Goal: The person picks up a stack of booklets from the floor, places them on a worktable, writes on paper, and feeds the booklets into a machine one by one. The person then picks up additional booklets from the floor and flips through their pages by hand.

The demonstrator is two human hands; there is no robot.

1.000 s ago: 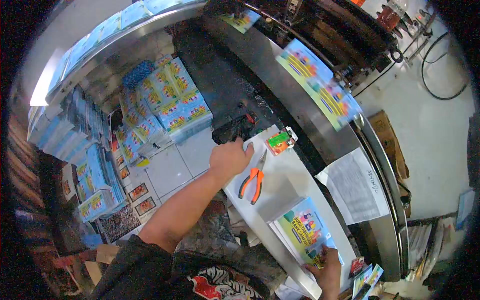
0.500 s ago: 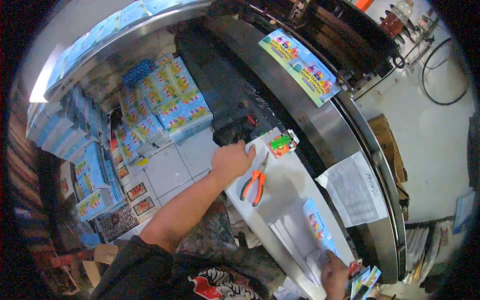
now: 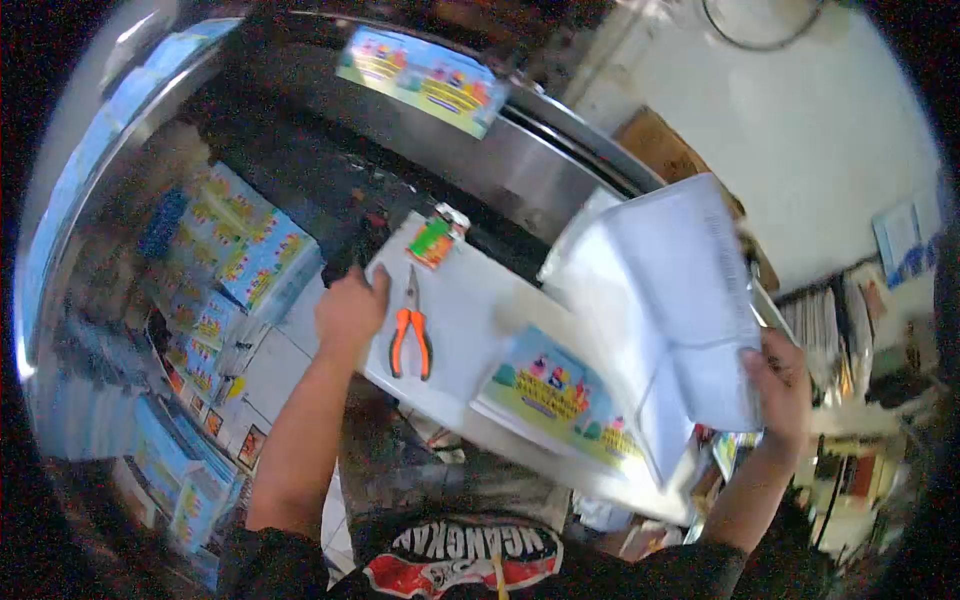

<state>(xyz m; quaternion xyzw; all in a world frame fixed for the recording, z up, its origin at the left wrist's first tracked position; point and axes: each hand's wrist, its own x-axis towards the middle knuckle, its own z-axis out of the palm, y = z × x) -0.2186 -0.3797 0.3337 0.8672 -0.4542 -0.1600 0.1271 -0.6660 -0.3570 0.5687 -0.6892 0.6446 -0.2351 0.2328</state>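
Note:
My left hand [image 3: 352, 308] rests at the left end of the narrow white table [image 3: 470, 300], thumb and fingers apart, nothing visible in it. Beside it lie pliers with orange handles [image 3: 411, 330] and a small red and green packet [image 3: 433, 243]. My right hand [image 3: 782, 385] grips the right edge of a large creased white sheet [image 3: 690, 290], raised over the table's right part. Partly under that sheet, a stack of printed blue and yellow booklet covers [image 3: 555, 393] lies on the table.
Stacks of printed booklets [image 3: 265, 260] stand on the floor at the left. Another printed sheet [image 3: 425, 80] lies on the metal machine ledge [image 3: 545, 165]. Brown cardboard [image 3: 670, 148] is behind the raised sheet, and papers [image 3: 815, 310] stand at the right.
The view has turned to the right. My right hand has moved from the booklet stack and now holds up a white sheet. My left hand has stayed at the table's end.

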